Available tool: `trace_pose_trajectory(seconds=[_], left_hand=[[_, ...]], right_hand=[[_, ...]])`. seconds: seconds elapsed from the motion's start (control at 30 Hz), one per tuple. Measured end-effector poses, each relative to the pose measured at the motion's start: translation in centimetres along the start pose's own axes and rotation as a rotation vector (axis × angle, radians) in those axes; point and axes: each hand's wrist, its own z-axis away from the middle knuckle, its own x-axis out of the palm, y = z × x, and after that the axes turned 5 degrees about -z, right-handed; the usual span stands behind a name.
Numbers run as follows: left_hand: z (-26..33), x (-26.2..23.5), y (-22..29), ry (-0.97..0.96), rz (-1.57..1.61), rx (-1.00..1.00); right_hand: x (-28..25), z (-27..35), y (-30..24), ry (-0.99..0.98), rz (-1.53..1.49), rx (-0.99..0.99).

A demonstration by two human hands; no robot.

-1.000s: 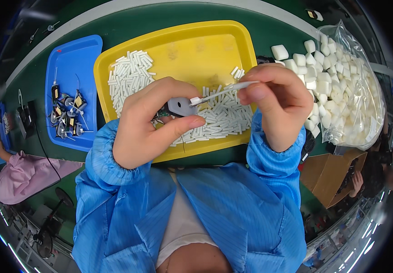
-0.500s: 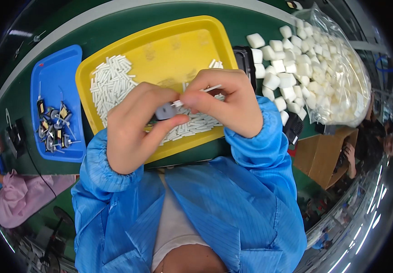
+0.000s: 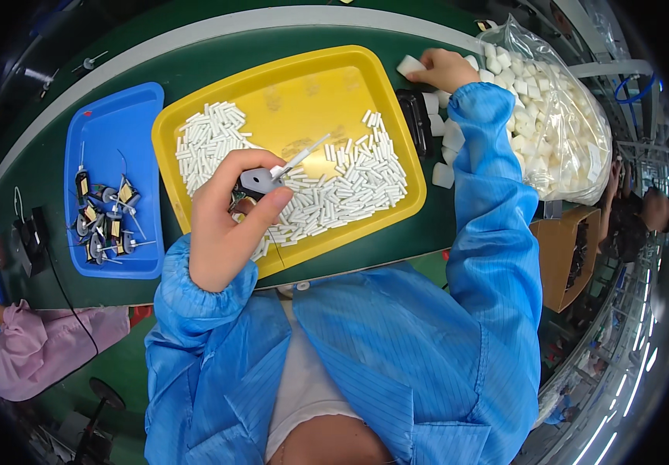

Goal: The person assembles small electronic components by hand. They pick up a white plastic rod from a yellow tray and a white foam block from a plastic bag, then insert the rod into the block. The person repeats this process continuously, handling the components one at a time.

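Observation:
Over the yellow tray (image 3: 303, 85), my left hand (image 3: 230, 213) pinches a small grey motor-like part (image 3: 259, 183) between thumb and fingers. A thin shaft with a white sleeve (image 3: 297, 159) on it points up and right from the part. Its underside is hidden by my fingers. My right hand (image 3: 447, 71) is at the far right with its fingers closed on a white foam block (image 3: 410, 66), beside the pile of such blocks. Short white tubes (image 3: 350, 186) lie in heaps inside the yellow tray, below and around my left hand.
At the left, a blue tray (image 3: 121, 97) holds several similar parts with shafts and wires. A clear plastic bag (image 3: 574, 143) of foam blocks lies at the right, next to a black case (image 3: 414, 120). Below the bag stands a cardboard box (image 3: 557, 260). Other people are visible at both sides.
My right hand has left the shaft, reached far right and taken a foam block. My left hand still holds the grey part, now with the sleeved shaft in plain sight.

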Motion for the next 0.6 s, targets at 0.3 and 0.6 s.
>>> trace_pose_trajectory(seconds=[0.3,0.6], left_hand=[[-1.4,0.3,-0.6,0.194,0.134,0.221],[-1.2,1.7,-0.7,-0.041,0.305,0.329]], right_hand=[[-2.1,9.8,-9.9,0.532,-0.442,-0.541],[-1.0,17.1,-13.1,0.135,-1.191,-0.632]])
